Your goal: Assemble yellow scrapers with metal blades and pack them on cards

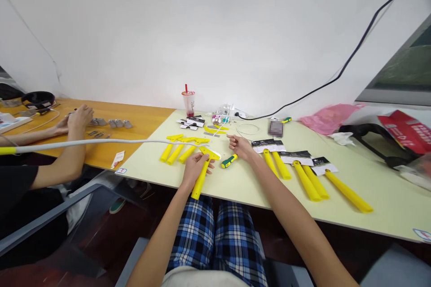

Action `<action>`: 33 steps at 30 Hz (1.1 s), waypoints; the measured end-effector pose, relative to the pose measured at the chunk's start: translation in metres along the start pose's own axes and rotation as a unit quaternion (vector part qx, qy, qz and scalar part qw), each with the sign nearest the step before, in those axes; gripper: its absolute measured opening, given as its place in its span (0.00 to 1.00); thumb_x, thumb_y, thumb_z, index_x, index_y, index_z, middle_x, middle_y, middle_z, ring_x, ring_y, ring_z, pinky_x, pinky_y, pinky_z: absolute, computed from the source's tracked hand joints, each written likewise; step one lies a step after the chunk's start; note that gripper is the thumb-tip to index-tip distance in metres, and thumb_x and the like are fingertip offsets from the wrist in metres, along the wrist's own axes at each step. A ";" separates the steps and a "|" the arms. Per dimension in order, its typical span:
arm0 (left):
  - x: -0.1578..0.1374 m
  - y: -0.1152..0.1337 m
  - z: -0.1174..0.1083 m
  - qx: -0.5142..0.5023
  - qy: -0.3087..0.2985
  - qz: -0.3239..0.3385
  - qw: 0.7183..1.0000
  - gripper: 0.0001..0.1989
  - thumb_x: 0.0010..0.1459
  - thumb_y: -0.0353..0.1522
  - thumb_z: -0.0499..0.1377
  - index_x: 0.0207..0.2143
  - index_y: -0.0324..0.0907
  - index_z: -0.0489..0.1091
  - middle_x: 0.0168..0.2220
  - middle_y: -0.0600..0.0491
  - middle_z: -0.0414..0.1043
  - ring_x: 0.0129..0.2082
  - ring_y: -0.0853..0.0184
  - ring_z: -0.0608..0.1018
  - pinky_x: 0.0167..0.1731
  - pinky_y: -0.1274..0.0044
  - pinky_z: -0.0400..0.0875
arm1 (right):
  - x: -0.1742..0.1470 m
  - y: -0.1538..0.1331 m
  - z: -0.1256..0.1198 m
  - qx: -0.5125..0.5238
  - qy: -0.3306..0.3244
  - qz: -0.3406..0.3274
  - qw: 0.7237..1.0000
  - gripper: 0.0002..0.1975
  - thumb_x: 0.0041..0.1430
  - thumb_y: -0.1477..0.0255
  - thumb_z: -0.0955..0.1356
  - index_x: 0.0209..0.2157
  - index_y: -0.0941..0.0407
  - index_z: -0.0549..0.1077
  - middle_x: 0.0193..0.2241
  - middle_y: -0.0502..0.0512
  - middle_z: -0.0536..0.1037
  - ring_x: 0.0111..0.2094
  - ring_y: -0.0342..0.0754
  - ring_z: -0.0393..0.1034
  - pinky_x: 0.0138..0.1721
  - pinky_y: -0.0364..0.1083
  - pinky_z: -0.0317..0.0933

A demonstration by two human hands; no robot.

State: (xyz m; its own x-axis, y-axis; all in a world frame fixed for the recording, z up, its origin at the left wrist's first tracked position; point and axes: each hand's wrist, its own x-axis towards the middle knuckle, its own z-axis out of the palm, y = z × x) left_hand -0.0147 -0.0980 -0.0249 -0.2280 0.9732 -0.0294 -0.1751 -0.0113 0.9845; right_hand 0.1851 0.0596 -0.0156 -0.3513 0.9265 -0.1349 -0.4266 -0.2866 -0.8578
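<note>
My left hand (194, 169) is closed around the handle of a yellow scraper (201, 178), its wide head with a pale blade tilted up over the table's front edge. My right hand (241, 147) hovers apart from it, fingers curled with thumb and finger close together; anything between them is too small to make out. Just below it lies a green and yellow screwdriver (229, 161). To the left of the scraper rest several yellow scraper bodies (178, 152). Beyond them are loose yellow parts and grey strips (215, 131).
Several yellow handles with black-and-white cards (305, 181) lie on the right. A drink cup (189, 103) stands at the back, near a power strip (229, 111). A black cable (336, 78) runs down the wall. At left, a co-worker's hands (76, 119) are over an orange table (144, 121).
</note>
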 end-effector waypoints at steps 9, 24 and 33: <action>-0.005 0.005 0.004 -0.006 0.010 -0.006 1.000 0.17 0.59 0.42 0.72 0.32 0.37 0.76 0.39 0.37 0.87 0.25 0.64 0.84 0.20 0.78 0.78 | -0.013 -0.005 0.015 -0.031 -0.074 -0.002 0.997 0.13 0.55 0.74 0.78 0.33 0.55 0.69 0.27 0.46 0.65 0.26 0.40 0.52 0.25 0.40 0.51; -0.002 -0.002 0.003 -0.025 -0.009 -0.006 1.000 0.16 0.59 0.41 0.72 0.32 0.38 0.75 0.38 0.38 0.87 0.27 0.61 0.86 0.20 0.78 0.79 | -0.030 -0.004 0.066 -0.361 -0.170 -0.028 0.917 0.18 0.62 0.64 0.77 0.28 0.54 0.67 0.22 0.44 0.61 0.23 0.40 0.50 0.25 0.44 0.48; -0.002 0.001 0.005 -0.035 0.001 -0.021 0.999 0.15 0.60 0.40 0.72 0.33 0.37 0.75 0.37 0.38 0.86 0.27 0.61 0.86 0.19 0.77 0.78 | -0.023 -0.011 0.079 -0.449 -0.182 -0.058 0.873 0.21 0.60 0.64 0.77 0.22 0.54 0.66 0.20 0.47 0.63 0.24 0.42 0.55 0.26 0.44 0.53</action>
State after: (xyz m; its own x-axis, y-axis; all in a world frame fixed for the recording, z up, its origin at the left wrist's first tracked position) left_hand -0.0099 -0.0991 -0.0228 -0.2207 0.9728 -0.0704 -0.2513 0.0131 0.9678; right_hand 0.1319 0.0225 0.0360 -0.6609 0.7505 0.0046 0.2914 0.2622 -0.9199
